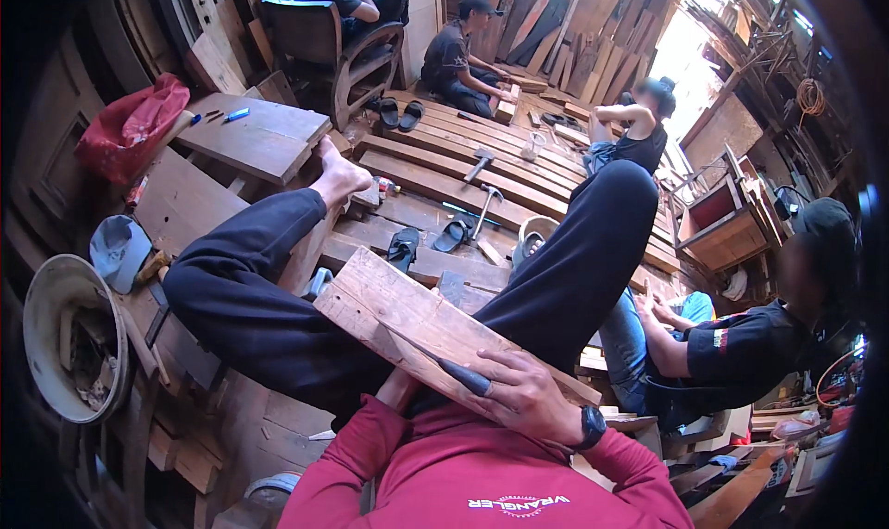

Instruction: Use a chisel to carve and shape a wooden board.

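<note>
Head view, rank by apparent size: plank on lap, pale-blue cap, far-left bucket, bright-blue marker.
1. Plank
2. Far-left bucket
3. Pale-blue cap
4. Bright-blue marker
Apparent size only; camera distances differ.

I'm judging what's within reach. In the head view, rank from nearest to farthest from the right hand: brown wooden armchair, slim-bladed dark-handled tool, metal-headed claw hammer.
1. Slim-bladed dark-handled tool: in the right hand, over the brown wooden plank.
2. Metal-headed claw hammer: ahead, beyond the plank, between the legs.
3. Brown wooden armchair: farthest, ahead and to the left.
</note>
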`<state>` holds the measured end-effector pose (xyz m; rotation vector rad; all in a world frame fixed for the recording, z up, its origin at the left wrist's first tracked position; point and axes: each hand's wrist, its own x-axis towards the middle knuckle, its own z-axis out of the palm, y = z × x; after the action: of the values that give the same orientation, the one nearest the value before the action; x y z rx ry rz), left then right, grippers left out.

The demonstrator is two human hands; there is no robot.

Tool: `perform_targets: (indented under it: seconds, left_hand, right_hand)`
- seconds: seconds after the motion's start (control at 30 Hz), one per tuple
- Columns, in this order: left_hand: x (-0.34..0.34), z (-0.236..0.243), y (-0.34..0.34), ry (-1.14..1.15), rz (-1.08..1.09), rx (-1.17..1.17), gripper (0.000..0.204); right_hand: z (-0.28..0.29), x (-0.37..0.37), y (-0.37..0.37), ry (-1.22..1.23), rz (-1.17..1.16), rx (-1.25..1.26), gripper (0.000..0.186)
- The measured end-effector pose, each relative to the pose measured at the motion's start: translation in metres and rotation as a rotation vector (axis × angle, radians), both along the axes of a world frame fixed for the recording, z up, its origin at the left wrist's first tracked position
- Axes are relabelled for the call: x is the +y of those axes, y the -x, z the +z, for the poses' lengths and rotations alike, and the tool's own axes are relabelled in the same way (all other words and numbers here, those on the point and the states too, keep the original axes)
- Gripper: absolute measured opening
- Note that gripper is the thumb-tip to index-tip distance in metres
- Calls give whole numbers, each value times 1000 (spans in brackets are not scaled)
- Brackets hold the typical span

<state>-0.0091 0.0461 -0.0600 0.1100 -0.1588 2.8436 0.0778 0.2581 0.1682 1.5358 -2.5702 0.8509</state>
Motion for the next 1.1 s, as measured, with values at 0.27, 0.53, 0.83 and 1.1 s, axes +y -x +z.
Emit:
perform_targets:
  seconds: [0.27,0.53,0.83,1.1]
  left_hand:
    - [11,-7,-15,-39,-32,-17,47]
    - [19,-8,-29,-52,-44,-18,43]
    - [16,-21,-23,-18,-88,-90,39]
    - [15,-18,-12,-68,-139,-154,36]
  right_hand:
    - [11,-37,27,64,63,30,24]
    - [-1,-59,46,44,90,56,27]
    - [-15,-67,46,170,58,49,27]
    - [5,-15,25,210,-129,-63,15]
